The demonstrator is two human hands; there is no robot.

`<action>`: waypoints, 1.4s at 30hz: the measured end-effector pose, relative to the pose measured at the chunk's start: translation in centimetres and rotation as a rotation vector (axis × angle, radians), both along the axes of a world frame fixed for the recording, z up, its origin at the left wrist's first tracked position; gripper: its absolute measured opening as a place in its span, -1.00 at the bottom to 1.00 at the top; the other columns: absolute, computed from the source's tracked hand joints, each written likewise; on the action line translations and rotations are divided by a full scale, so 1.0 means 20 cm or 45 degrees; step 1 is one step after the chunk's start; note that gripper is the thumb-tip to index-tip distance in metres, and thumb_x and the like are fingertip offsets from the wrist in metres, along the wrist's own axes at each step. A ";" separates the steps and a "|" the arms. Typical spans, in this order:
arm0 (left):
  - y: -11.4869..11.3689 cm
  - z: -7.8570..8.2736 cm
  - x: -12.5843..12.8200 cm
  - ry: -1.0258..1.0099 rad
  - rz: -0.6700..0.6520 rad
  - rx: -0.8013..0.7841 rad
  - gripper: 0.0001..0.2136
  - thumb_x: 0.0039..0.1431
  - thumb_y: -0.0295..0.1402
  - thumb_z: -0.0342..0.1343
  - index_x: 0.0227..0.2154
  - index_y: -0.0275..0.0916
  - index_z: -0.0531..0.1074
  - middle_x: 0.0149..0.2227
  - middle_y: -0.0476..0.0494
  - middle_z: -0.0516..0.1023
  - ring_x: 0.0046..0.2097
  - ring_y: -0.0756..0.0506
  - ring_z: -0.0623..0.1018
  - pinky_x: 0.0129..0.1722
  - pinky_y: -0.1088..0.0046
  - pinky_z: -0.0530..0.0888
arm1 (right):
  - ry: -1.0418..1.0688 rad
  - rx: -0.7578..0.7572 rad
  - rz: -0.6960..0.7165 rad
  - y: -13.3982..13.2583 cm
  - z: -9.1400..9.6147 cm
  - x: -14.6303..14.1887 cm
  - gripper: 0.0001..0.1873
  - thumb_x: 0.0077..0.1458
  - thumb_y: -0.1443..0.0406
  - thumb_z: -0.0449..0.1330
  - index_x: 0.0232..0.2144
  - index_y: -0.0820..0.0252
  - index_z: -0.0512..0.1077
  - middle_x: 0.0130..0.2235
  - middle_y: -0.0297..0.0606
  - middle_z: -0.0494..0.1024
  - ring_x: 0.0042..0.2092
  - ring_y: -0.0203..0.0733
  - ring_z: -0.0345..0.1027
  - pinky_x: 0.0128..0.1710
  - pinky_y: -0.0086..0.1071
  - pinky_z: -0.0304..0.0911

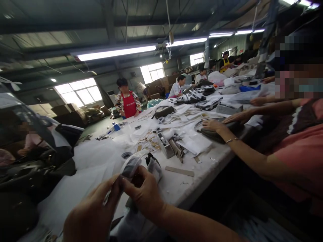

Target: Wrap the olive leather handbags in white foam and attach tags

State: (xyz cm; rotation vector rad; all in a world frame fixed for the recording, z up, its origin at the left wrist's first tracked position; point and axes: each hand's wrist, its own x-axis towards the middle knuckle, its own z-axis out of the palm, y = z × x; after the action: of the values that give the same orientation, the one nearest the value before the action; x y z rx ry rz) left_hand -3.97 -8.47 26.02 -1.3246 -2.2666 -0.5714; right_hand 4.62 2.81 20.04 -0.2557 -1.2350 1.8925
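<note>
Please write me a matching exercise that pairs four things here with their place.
1. Wrapped piece
2. Bracelet
3. Tan strip
4. Patterned shirt

A. Flat on the table
B. Under a red apron
C. Between the left hand and right hand
D. On a co-worker's wrist

Pairs: 1-C, 2-D, 3-A, 4-B

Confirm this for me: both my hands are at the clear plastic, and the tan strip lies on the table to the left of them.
Not quite: the side is wrong. The head view shows the tan strip on the table to the right of your left hand and right hand, which are both at the clear plastic.
</note>
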 end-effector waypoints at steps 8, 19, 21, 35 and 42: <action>0.05 -0.13 0.16 0.523 0.079 0.313 -0.72 0.27 -0.40 0.07 0.00 -0.20 0.53 -0.09 -0.17 0.65 -0.23 -0.15 0.64 -0.32 0.45 0.44 | -0.006 -0.114 0.083 -0.04 0.01 -0.03 -0.63 -0.02 0.07 0.37 -0.34 0.25 0.46 -0.42 -0.31 0.50 -0.37 -0.26 0.39 -0.37 -0.44 0.29; 0.13 -0.31 0.20 0.504 0.126 0.176 -0.40 0.34 -0.47 -0.13 0.38 -0.30 -0.20 0.26 -0.48 0.27 0.17 -0.34 0.45 0.07 0.07 0.43 | -0.047 0.268 -0.151 -0.04 0.00 0.04 -0.72 0.16 0.12 0.22 -0.36 0.23 0.55 -0.31 -0.22 0.49 -0.24 -0.17 0.37 -0.21 -0.36 0.31; 0.11 -0.32 0.19 0.459 0.088 0.165 -0.41 0.34 -0.47 -0.18 0.38 -0.29 -0.22 0.29 -0.49 0.22 0.18 -0.36 0.43 0.08 0.04 0.42 | -0.086 0.345 -0.198 -0.02 0.00 0.04 -0.74 0.14 0.14 0.25 -0.38 0.23 0.57 -0.32 -0.23 0.49 -0.23 -0.18 0.37 -0.21 -0.37 0.30; 0.07 0.00 -0.09 -1.014 -0.288 -0.011 -0.50 -0.03 0.09 0.22 -0.10 -0.12 0.56 -0.17 -0.10 0.66 -0.11 -0.25 0.62 -0.07 0.37 0.53 | 0.022 0.321 0.193 0.16 0.00 0.11 -0.75 0.02 0.11 0.35 -0.38 0.18 0.63 -0.25 -0.26 0.51 -0.32 -0.28 0.39 -0.37 -0.45 0.35; 0.03 -0.06 -0.13 -1.364 -0.111 0.242 -0.42 -0.11 0.07 0.30 -0.06 -0.15 0.52 -0.17 -0.09 0.66 -0.14 -0.22 0.63 -0.24 0.47 0.57 | -0.523 0.638 0.020 0.72 -0.20 0.24 -0.38 0.25 -0.11 -0.01 -0.28 0.26 0.60 -0.38 -0.18 0.56 -0.42 -0.23 0.45 -0.35 -0.33 0.42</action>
State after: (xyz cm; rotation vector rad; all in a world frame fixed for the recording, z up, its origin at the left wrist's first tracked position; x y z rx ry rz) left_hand -6.51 -7.80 24.78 -1.1448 -2.7980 -1.8157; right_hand 9.34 17.14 16.06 -0.3726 -1.9433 1.5184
